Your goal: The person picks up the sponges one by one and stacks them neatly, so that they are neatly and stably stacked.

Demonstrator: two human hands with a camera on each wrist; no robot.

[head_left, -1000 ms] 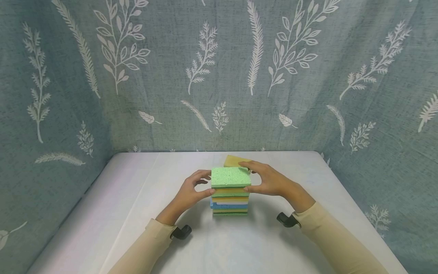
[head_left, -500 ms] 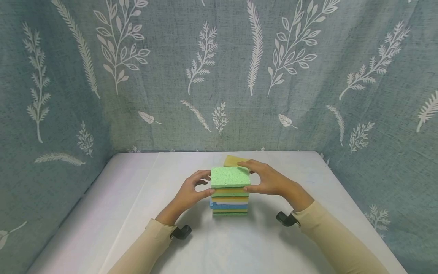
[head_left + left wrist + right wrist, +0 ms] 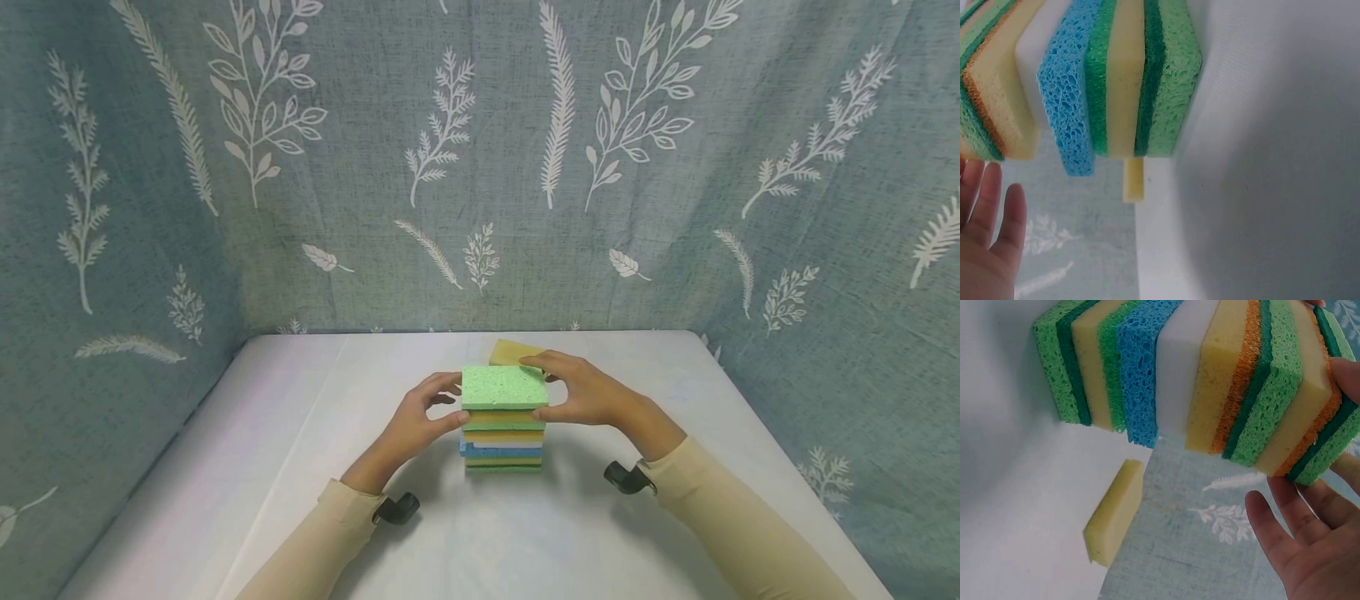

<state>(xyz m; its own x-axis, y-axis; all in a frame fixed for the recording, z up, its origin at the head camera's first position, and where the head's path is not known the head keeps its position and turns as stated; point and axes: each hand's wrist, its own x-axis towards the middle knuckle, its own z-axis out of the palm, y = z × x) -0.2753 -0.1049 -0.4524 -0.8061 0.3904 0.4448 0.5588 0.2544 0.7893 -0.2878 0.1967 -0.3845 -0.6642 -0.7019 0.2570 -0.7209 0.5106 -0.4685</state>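
A tall stack of sponges (image 3: 504, 451) stands on the table, with a light green sponge (image 3: 502, 387) on top. Lower down come yellow ones with orange scouring sides, a white sponge (image 3: 1179, 369), a blue sponge (image 3: 1066, 94) that juts out, and green ones. My left hand (image 3: 415, 422) holds the upper sponges at their left side, thumb at the front corner, fingertips farther back. On the right, my right hand (image 3: 588, 393) grips the same upper layers, its thumb in front and fingers behind. The right wrist view shows its fingertips touching the topmost sponges.
A loose yellow sponge (image 3: 1115, 515) lies flat behind the stack, near the table's far edge. The white-covered table (image 3: 360, 358) is bounded by grey-green leaf-patterned curtains (image 3: 480, 167) at the back and both sides.
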